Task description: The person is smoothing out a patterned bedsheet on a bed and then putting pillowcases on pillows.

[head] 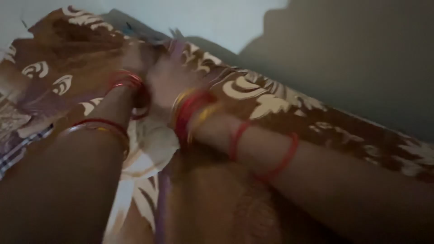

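A brown cloth (280, 106) with cream leaf shapes lies spread under both my arms. My left hand (133, 56) reaches to the far edge of the cloth, its fingers closed in the fabric; red bangles ring its wrist. My right hand (167, 77) sits right beside it, also bunched into the cloth, with red and gold bangles at the wrist. The picture is blurred, so the fingers are hard to make out.
A pale wall (217, 18) rises behind the cloth's far edge, with a dark shadow on its right part. A checked fabric (18, 149) shows at the left edge.
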